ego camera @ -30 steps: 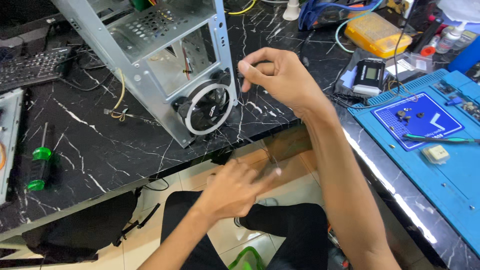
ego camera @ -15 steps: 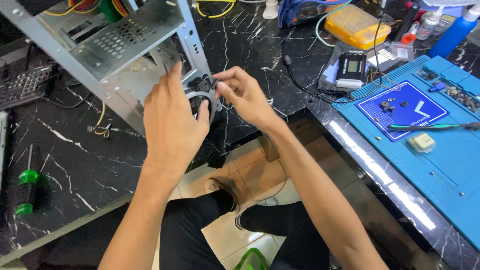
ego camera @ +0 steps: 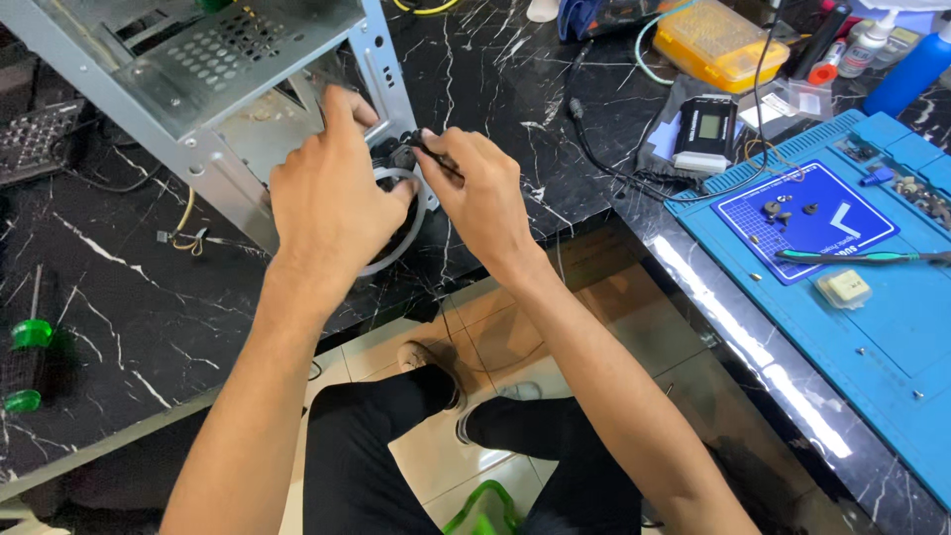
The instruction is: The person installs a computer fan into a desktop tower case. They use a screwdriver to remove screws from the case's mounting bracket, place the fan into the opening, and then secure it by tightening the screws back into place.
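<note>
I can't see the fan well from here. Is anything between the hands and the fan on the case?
Nothing visible. The left hand lies flat on the fan at the case end, and the right hand pinches its black top corner.

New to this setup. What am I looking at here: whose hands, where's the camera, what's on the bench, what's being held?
There is no robot here: a person works with two bare hands, filmed by one camera worn on the head and looking down, so you also see the person's legs below the bench edge.

The bench is a black marble-patterned table. On it lies a bare metal computer case, tipped on its side. The left hand presses on a round case fan at the case's corner. The right hand pinches a small dark part at the fan's top edge; what it is cannot be told.

To the right sits a blue work mat with a green-handled tool, plus a yellow parts box. A green-handled screwdriver lies far left.
</note>
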